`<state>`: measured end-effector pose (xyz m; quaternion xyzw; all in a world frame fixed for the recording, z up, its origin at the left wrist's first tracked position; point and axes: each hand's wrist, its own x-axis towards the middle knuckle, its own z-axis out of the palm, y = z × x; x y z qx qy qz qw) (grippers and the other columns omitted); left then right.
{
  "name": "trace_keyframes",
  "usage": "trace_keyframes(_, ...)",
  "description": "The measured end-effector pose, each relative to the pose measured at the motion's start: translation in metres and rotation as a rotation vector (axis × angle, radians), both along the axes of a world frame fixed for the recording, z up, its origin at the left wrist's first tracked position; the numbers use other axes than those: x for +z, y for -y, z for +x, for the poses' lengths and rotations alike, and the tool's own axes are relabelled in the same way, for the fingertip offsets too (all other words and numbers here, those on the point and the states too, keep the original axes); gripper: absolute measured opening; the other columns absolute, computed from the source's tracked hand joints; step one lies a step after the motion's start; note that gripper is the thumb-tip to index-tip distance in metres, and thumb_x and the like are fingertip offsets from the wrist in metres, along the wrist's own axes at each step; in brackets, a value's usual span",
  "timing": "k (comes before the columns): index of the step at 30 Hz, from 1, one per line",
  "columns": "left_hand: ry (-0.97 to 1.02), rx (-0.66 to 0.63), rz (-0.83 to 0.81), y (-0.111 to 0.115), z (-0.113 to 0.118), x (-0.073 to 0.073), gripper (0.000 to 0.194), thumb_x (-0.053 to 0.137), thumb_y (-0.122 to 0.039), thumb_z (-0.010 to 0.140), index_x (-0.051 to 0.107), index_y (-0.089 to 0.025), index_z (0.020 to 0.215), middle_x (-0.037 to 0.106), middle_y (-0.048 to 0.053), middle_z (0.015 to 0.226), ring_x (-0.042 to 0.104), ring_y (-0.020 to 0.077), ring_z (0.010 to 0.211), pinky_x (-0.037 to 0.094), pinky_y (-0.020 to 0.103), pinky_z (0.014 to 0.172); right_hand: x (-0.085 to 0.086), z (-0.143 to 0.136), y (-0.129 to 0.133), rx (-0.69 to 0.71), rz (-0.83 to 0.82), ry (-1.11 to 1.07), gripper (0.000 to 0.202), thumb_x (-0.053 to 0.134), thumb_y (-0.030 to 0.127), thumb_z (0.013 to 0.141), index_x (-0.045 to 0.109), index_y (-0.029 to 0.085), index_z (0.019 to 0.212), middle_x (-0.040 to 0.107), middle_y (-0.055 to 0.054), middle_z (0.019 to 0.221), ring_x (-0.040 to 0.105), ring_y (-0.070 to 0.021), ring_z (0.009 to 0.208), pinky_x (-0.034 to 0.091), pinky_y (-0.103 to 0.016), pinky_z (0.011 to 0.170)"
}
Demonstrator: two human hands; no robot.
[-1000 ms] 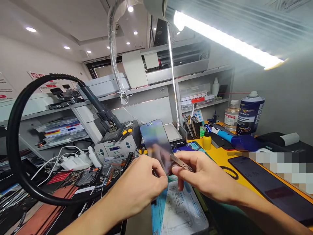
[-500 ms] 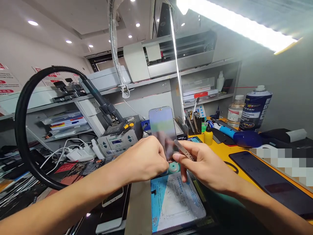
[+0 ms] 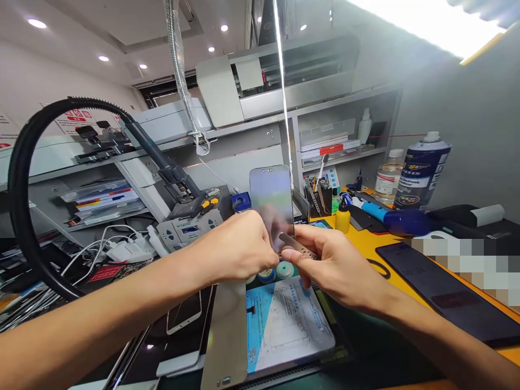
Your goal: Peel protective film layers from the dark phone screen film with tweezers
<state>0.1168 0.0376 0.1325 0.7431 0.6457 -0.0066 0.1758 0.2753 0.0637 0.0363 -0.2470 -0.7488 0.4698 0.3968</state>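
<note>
A phone or phone screen (image 3: pixel 271 189) stands upright in front of me, its glossy face reflecting my hands. Curled into a fist, my left hand (image 3: pixel 244 246) is at its lower left; whatever the fingers hold is hidden behind the knuckles. My right hand (image 3: pixel 329 257) grips metal tweezers (image 3: pixel 298 245) with a row of holes, between thumb and fingers. Its fingertips are by the screen's lower right edge; whether they also touch it I cannot tell. Under the hands are a teal round spool or lid (image 3: pixel 285 269) and a blue-and-white printed pad (image 3: pixel 290 325).
A hot-air station (image 3: pixel 195 225) with a looping black hose (image 3: pixel 20 179) is at the left. On the right are a yellow bottle (image 3: pixel 343 219), a spray can (image 3: pixel 422 173) and a dark phone (image 3: pixel 442 292). Another phone-sized panel (image 3: pixel 227 336) lies beside the pad.
The view has shifted slightly, so most things sit a little higher and further left. Both hands keep nearly the same pose at the screen, and the tweezers remain in my right hand.
</note>
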Motion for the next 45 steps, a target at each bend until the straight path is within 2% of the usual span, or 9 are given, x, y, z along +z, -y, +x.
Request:
trace_keyframes(8, -0.033, 0.045, 0.035, 0.0, 0.004, 0.0, 0.026, 0.053, -0.021, 0.062, 0.035, -0.021, 0.044, 0.027, -0.005, 0.044, 0.02, 0.0081, 0.042, 0.013, 0.028, 0.042, 0.001, 0.001, 0.001, -0.001, 0.002, -0.008, 0.017, 0.056, 0.026, 0.093, 0.066, 0.021, 0.107, 0.051, 0.006, 0.065, 0.049, -0.0082, 0.05, 0.038, -0.017, 0.045)
trace_keyframes(14, -0.038, 0.016, -0.002, 0.001, 0.0, 0.002, 0.012, 0.049, -0.023, 0.06, 0.048, -0.02, 0.048, 0.031, -0.004, 0.047, 0.026, 0.0102, 0.042, 0.015, 0.027, 0.036, 0.002, 0.001, 0.002, 0.01, 0.001, -0.006, 0.01, 0.056, 0.021, 0.093, 0.064, 0.021, 0.098, 0.052, 0.007, 0.065, 0.05, -0.0078, 0.049, 0.039, -0.017, 0.045)
trace_keyframes(20, -0.044, -0.01, -0.023, 0.001, -0.004, 0.001, 0.012, 0.05, -0.019, 0.063, 0.054, -0.018, 0.052, 0.035, -0.004, 0.047, 0.028, 0.0088, 0.043, 0.015, 0.024, 0.035, 0.003, 0.001, 0.003, -0.006, -0.014, -0.012, 0.008, 0.056, 0.022, 0.092, 0.063, 0.019, 0.092, 0.05, 0.006, 0.062, 0.049, -0.009, 0.048, 0.038, -0.018, 0.043)
trace_keyframes(24, -0.059, -0.02, -0.006, 0.001, -0.002, 0.001, 0.014, 0.049, -0.018, 0.064, 0.05, -0.018, 0.05, 0.033, -0.005, 0.045, 0.025, 0.0077, 0.041, 0.012, 0.023, 0.034, 0.002, 0.001, 0.003, -0.002, -0.016, -0.017, 0.007, 0.056, 0.022, 0.092, 0.063, 0.02, 0.09, 0.05, 0.006, 0.062, 0.049, -0.0086, 0.049, 0.038, -0.018, 0.043)
trace_keyframes(29, -0.053, 0.001, 0.027, 0.0, -0.001, -0.001, 0.02, 0.051, -0.019, 0.065, 0.04, -0.019, 0.048, 0.031, -0.006, 0.043, 0.023, 0.0062, 0.039, 0.012, 0.021, 0.032, 0.001, 0.003, 0.003, 0.013, -0.025, -0.022, 0.013, 0.056, 0.022, 0.093, 0.065, 0.021, 0.102, 0.053, 0.006, 0.066, 0.049, -0.008, 0.049, 0.039, -0.017, 0.045)
trace_keyframes(32, -0.028, -0.016, 0.019, 0.001, -0.003, -0.002, 0.019, 0.052, -0.021, 0.069, 0.047, -0.019, 0.051, 0.035, -0.006, 0.044, 0.027, 0.0064, 0.04, 0.015, 0.019, 0.032, -0.001, 0.003, 0.0, -0.003, -0.042, -0.015, 0.021, 0.056, 0.025, 0.093, 0.063, 0.022, 0.112, 0.056, 0.005, 0.068, 0.049, -0.0087, 0.05, 0.04, -0.018, 0.045)
trace_keyframes(35, -0.012, -0.072, 0.022, 0.003, -0.004, 0.001, 0.015, 0.052, -0.023, 0.071, 0.062, -0.019, 0.06, 0.045, -0.005, 0.05, 0.034, 0.0072, 0.043, 0.021, 0.018, 0.034, -0.001, 0.004, -0.002, -0.017, -0.052, -0.026, 0.024, 0.055, 0.024, 0.093, 0.062, 0.022, 0.116, 0.054, 0.005, 0.068, 0.049, -0.0089, 0.05, 0.04, -0.018, 0.044)
trace_keyframes(38, -0.044, -0.098, 0.037, 0.006, -0.003, 0.004, 0.018, 0.052, -0.026, 0.074, 0.069, -0.022, 0.068, 0.051, -0.005, 0.051, 0.039, 0.0086, 0.044, 0.025, 0.019, 0.036, 0.0, 0.004, -0.001, -0.028, -0.027, -0.021, 0.019, 0.054, 0.022, 0.093, 0.065, 0.022, 0.108, 0.048, 0.007, 0.064, 0.049, -0.0088, 0.049, 0.038, -0.017, 0.043)
trace_keyframes(45, -0.24, -0.107, 0.279, 0.018, 0.002, -0.005, 0.021, 0.046, -0.032, 0.086, 0.061, -0.023, 0.074, 0.058, 0.003, 0.076, 0.056, 0.0211, 0.072, 0.04, 0.033, 0.064, 0.002, 0.003, 0.0, -0.053, 0.009, -0.055, 0.015, 0.052, 0.018, 0.093, 0.063, 0.022, 0.1, 0.047, 0.008, 0.058, 0.042, -0.008, 0.045, 0.033, -0.018, 0.041)
